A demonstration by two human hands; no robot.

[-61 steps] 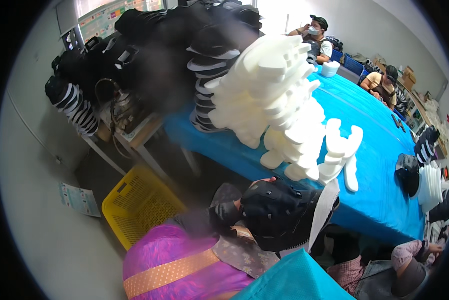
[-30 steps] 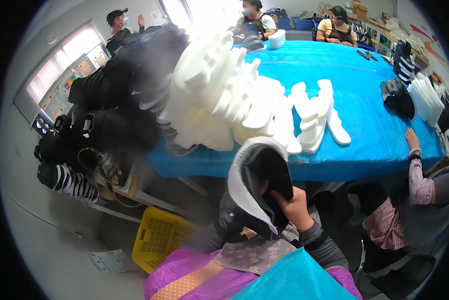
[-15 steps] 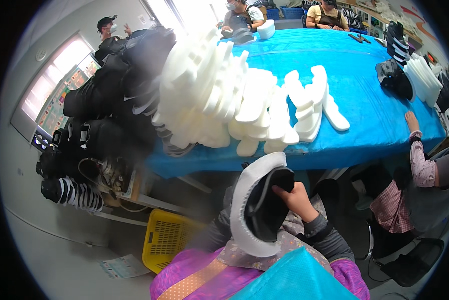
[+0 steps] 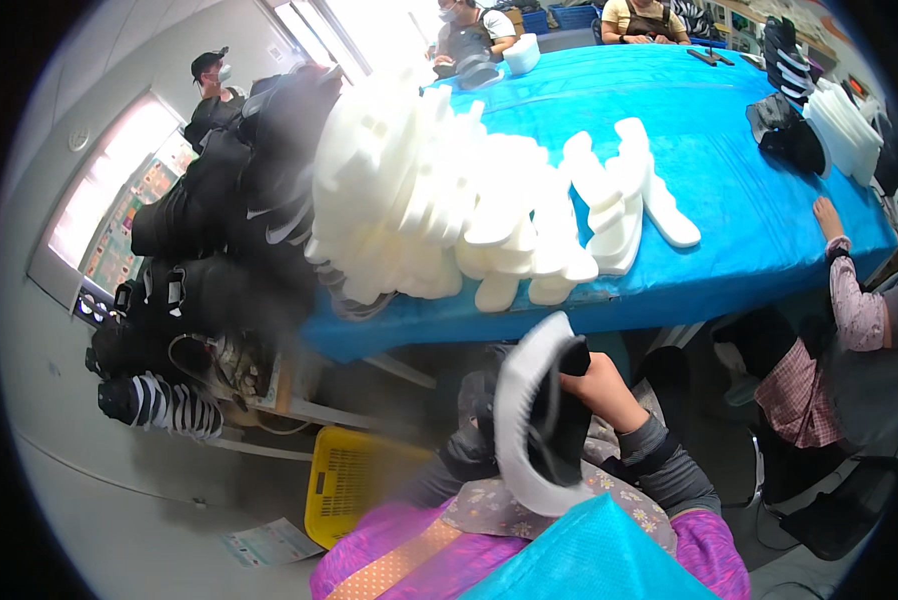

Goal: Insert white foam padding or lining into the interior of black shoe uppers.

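Note:
In front of my lap is a black fabric piece (image 4: 566,430) with a broad, curved white rim (image 4: 521,420) that shows a stitched or ridged edge. My right hand (image 4: 609,388) grips its upper right part, thumb on the near side and fingers wrapped behind. The piece stands tilted, its white rim facing left. My left forearm (image 4: 454,462), in a dark sleeve, reaches up behind the rim. The piece hides my left hand, so its fingers cannot be seen. Past my hands, near the table edge, stand stacks of white curved foam-like pieces (image 4: 399,200).
The table has a blue cover (image 4: 709,230). Black goods (image 4: 199,210) pile up at left, above a yellow basket (image 4: 344,485). Near the right edge a co-worker's hand (image 4: 826,217) rests on the table beside a black item (image 4: 789,140). Other people are at the far side.
The held piece has shifted slightly right and turned, its black inside now narrower to view. My right hand has moved right with it. The person at far left has lowered a raised hand.

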